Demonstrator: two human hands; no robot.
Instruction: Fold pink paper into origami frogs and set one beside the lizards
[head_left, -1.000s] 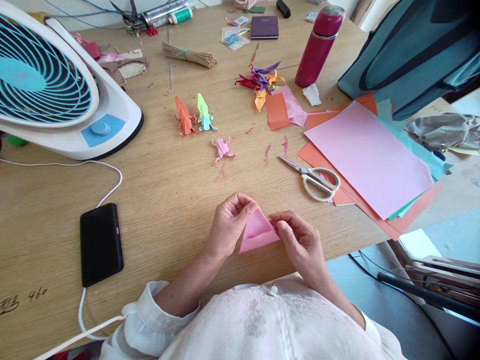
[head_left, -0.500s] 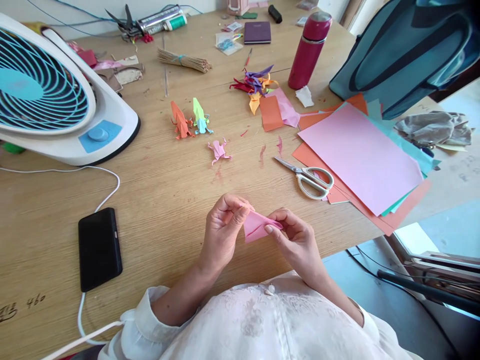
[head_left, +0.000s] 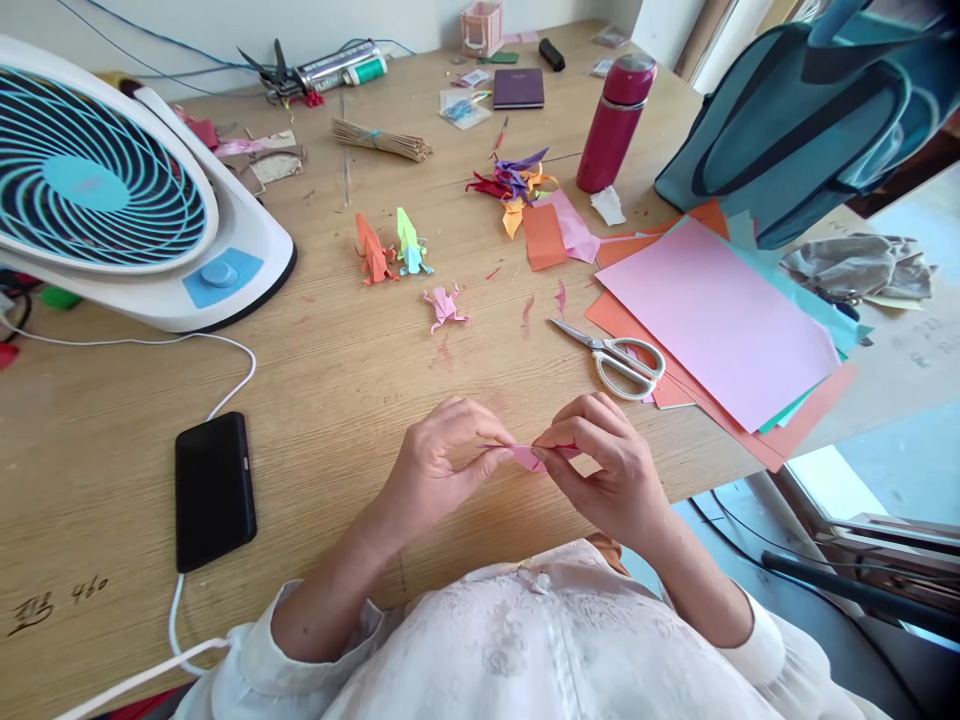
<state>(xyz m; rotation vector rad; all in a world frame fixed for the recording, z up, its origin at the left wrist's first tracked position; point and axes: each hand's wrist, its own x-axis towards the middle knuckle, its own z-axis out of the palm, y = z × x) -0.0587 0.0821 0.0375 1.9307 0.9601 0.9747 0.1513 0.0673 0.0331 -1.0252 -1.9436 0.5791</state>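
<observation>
Folded pink paper is now tipped nearly edge-on, against the broader face visible half a second earlier. Left hand: thumb and fingertips pinch its left part. Right hand: same grip, further right. Paper sits between the hands, over the table's near side. Scissors and a small pink figure lie beyond.

Bare left hand and bare right hand both in thumb-to-finger pinches, tips facing each other, near but apart. Bare left forearm angles from near left toward far right, bare right forearm from near right toward far left. Left fingers arch over a thumb pointing right; right fingers curl, thumb pointing far left.
</observation>
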